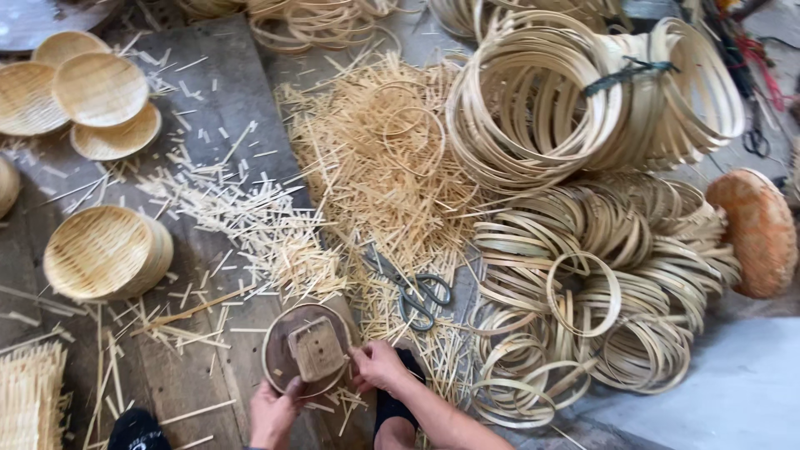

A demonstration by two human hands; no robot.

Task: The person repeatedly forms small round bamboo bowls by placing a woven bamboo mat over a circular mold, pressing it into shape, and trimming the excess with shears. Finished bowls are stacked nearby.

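A view from above of a person's two bare hands working on a wooden floor littered with bamboo offcuts. At the bottom centre lies a round wooden disc [305, 347] with a square wooden block fixed on its top. The left hand [272, 412] grips the disc's near left edge, fingers curled onto the rim. The right hand [379, 367] presses against the disc's right edge, fingers bent and pinched there; whether they grasp a strip cannot be told. Just beyond the disc to the right, a pair of metal scissors [412, 287] lies on a heap of pale bamboo slivers [375, 158]. Further right of the disc, loose bamboo hoops [600, 292] are piled up, and beyond them sits a tied bundle of hoops [575, 92]. Left of the disc rests a stack of shallow woven bamboo trays [107, 252], with more woven trays [87, 96] further off beyond that stack.
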